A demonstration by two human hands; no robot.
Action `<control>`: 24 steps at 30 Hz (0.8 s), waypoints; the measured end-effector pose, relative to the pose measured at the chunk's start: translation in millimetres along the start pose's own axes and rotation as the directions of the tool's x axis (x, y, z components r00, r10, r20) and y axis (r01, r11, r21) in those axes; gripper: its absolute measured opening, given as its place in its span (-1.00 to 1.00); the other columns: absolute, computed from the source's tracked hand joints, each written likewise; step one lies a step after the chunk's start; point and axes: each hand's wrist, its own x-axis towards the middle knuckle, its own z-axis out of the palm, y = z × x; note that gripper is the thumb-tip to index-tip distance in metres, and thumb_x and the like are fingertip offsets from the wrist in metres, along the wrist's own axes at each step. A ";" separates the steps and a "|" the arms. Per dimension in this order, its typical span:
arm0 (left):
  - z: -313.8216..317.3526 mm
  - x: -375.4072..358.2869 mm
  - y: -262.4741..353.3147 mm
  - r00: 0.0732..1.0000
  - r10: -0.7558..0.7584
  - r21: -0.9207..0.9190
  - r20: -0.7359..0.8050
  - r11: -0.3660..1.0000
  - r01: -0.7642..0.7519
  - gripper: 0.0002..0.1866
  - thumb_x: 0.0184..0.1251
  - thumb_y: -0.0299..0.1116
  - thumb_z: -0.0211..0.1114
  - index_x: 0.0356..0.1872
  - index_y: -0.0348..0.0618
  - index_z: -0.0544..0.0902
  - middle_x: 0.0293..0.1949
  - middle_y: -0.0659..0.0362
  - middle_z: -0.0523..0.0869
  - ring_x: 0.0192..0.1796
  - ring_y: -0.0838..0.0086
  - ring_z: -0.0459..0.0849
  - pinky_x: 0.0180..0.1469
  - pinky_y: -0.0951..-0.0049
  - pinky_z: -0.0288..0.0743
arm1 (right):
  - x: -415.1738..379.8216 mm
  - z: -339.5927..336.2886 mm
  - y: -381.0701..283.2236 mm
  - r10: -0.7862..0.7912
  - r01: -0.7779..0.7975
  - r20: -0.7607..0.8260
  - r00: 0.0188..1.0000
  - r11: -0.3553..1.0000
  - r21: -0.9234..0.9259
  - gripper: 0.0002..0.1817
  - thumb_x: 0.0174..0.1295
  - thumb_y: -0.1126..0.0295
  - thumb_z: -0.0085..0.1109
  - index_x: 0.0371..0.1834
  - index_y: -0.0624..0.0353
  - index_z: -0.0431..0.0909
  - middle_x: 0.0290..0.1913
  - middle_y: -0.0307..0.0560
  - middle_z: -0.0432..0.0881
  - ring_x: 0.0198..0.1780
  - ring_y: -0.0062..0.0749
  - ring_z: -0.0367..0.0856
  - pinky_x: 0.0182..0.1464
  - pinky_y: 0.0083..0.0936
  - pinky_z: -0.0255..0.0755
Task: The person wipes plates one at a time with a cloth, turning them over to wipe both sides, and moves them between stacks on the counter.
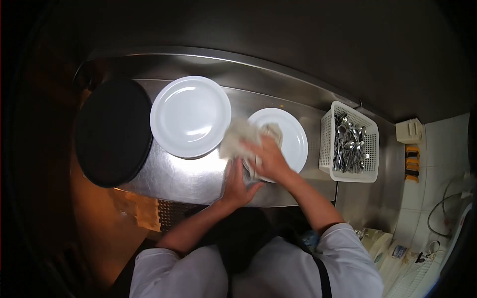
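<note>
A beige cloth (232,140) is bunched over the left part of a white plate (294,140) on the steel counter. My right hand (270,158) presses on the cloth above this plate, its fingers around the fabric. Just to the left and lower, my left hand (238,187) is at the cloth's lower edge, thumb apart from the fingers; its fingertips are partly hidden by the cloth. Another white plate (190,116), larger in view, lies left of the cloth, face up. Part of the cloth is blurred by motion.
A white basket (325,144) full of metal cutlery (349,146) stands on the right. Round black trays (113,133) lie at the counter's left end. A steel ledge (208,53) runs along the back. The counter's front edge (278,204) is near my body.
</note>
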 end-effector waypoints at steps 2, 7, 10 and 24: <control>-5.2 -10.3 -13.8 0.989 0.150 -0.079 0.000 0.986 -0.150 -0.08 0.12 -0.24 0.53 0.42 -0.45 0.23 0.41 -0.42 0.29 0.50 -0.30 0.24 0.52 -0.15 0.06 | -41.6 -20.2 -0.5 -0.135 0.103 0.152 0.979 0.974 0.200 -0.42 0.02 0.35 0.45 0.21 -0.03 0.61 0.31 0.35 0.48 0.37 0.24 0.41 0.43 0.06 0.24; -28.3 -2.4 5.8 0.904 0.402 -0.131 -0.143 0.898 -0.420 -0.49 0.12 -0.35 0.46 0.12 -0.22 0.55 0.27 -0.08 0.56 0.37 -0.06 0.48 0.43 -0.09 0.23 | -54.5 -59.4 48.9 -0.085 0.109 0.214 0.973 0.989 -0.102 -0.47 -0.03 0.38 0.45 0.11 0.00 0.67 0.31 0.30 0.51 0.41 0.15 0.40 0.49 0.02 0.20; -20.7 21.7 30.5 0.857 0.508 0.089 0.088 0.853 -0.514 -0.58 0.04 -0.27 0.58 -0.06 -0.08 0.66 0.13 0.13 0.70 0.25 0.16 0.61 0.47 -0.06 0.16 | 9.0 -44.1 37.3 -0.273 0.279 0.250 0.929 0.960 0.011 -0.58 0.00 0.34 0.43 0.01 0.02 0.68 0.29 0.23 0.52 0.46 0.15 0.36 0.53 0.04 0.15; -3.4 37.5 23.7 0.942 0.316 0.126 0.111 0.936 -0.328 -0.54 -0.13 -0.36 0.63 -0.13 -0.13 0.66 -0.05 0.13 0.74 0.11 0.22 0.65 0.50 -0.12 0.11 | -93.7 -13.4 -37.0 0.239 -0.308 -0.251 0.938 0.907 -0.286 -0.50 0.01 0.31 0.42 0.10 0.08 0.67 -0.06 0.13 0.57 0.00 0.00 0.51 0.12 -0.11 0.33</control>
